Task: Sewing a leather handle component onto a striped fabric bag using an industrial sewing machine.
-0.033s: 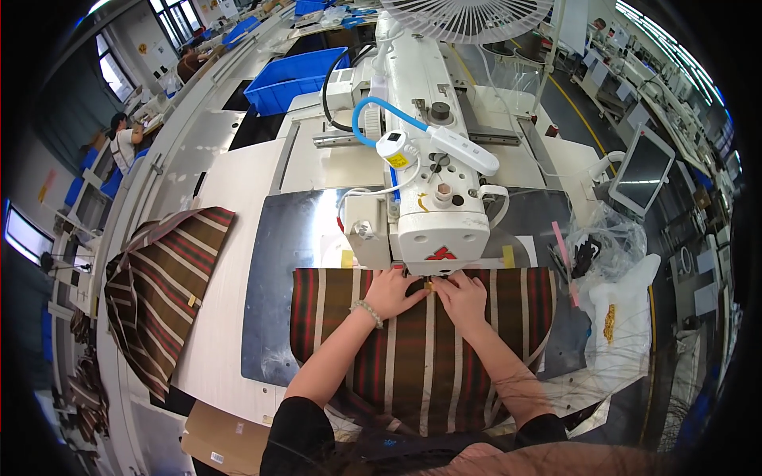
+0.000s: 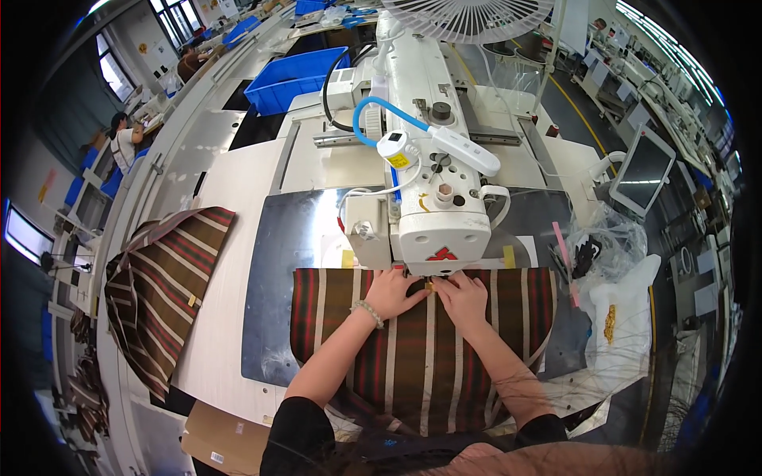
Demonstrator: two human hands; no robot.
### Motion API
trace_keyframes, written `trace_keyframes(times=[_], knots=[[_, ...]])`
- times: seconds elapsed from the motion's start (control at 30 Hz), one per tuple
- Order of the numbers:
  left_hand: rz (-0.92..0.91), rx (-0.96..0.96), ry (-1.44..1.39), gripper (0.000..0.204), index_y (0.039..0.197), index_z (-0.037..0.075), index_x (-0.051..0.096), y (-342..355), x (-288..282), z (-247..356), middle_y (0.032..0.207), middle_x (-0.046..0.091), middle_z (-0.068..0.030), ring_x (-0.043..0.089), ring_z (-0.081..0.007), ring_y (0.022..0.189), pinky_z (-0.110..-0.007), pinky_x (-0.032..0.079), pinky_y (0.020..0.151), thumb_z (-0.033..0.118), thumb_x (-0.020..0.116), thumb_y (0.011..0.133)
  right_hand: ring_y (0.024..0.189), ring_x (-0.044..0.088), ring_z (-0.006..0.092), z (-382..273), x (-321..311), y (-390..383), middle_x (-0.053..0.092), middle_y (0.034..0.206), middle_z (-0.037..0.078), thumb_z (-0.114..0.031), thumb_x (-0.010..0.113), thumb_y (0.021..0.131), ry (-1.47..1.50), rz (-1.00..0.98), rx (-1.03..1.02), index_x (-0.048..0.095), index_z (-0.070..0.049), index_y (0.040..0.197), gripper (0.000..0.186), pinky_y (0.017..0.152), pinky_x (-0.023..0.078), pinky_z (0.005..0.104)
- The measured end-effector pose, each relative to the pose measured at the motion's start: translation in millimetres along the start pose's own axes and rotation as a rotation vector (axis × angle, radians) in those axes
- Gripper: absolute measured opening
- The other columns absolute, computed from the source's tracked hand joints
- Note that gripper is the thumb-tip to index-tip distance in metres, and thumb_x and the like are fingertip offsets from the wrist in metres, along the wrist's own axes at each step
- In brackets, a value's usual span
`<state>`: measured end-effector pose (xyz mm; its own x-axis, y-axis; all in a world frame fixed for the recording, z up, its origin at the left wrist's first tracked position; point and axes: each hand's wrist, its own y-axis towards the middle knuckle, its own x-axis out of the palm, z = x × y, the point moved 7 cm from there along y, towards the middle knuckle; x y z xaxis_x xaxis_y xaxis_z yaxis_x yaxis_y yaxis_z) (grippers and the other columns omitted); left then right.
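Both hands are pressing flat, fingers extended: left hand and right hand are holding the brown-and-red striped fabric panel unchanged beneath the white sewing machine, feeding position maintained.

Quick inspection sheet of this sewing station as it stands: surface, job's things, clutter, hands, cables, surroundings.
Surface: pale worktable with a shiny grey metal plate under the work.
Job's things: red, brown and cream striped fabric panel lies flat, its far edge at the foot of the white sewing machine.
Clutter: second pile of striped fabric at the left; clear plastic bag and white bag at the right; brown cardboard at the near edge.
Hands: left hand and right hand press flat on the panel, close together, holding nothing.
Cables: blue hose and black cable on the machine.
Surroundings: blue plastic bin, white fan, tablet screen, a person at far left.
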<state>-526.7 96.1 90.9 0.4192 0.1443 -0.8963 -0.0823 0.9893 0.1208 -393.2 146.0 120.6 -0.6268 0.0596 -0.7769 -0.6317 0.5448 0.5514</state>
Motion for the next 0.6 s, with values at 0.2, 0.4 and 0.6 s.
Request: trace_keyframes(times=[0.2, 0.4, 0.6], knots=[[0.057, 0.017, 0.013, 0.041, 0.111, 0.016, 0.065, -3.6, 1.0, -3.2, 0.113, 0.058, -0.0136, 0.049, -0.0321, 0.109, -0.048, 0.031, 0.093, 0.046, 0.061, 0.082, 0.064, 0.057, 0.0154, -2.5, -1.9, 3.4, 0.056, 0.075, -0.002, -0.020, 0.068, 0.077, -0.045, -0.044, -0.071, 0.070, -0.018, 0.090, 0.014, 0.055, 0.039, 0.0324], [-0.001, -0.038, 0.006, 0.040, 0.109, 0.017, 0.065, -4.8, 5.0, -2.2, 0.111, 0.057, -0.0136, 0.049, -0.0316, 0.109, -0.048, 0.030, 0.093, 0.046, 0.060, 0.083, 0.066, 0.060, 0.0156, -2.4, -2.7, 3.7, 0.058, 0.077, -0.002, -0.021, 0.067, 0.078, -0.030, -0.129, -0.080, 0.069, -0.017, 0.094, 0.016, 0.056, 0.040, 0.0330], [0.166, -0.001, 0.095, 0.033, 0.108, 0.019, 0.066, -10.1, -3.6, 9.3, 0.109, 0.054, -0.0107, 0.046, -0.0296, 0.107, -0.046, 0.029, 0.092, 0.041, 0.062, 0.083, 0.064, 0.060, 0.0162, 0.0, -0.2, 2.8, 0.057, 0.076, -0.001, -0.023, 0.066, 0.079, -0.019, -0.135, -0.089, 0.068, -0.017, 0.094, 0.016, 0.055, 0.042, 0.0330]])
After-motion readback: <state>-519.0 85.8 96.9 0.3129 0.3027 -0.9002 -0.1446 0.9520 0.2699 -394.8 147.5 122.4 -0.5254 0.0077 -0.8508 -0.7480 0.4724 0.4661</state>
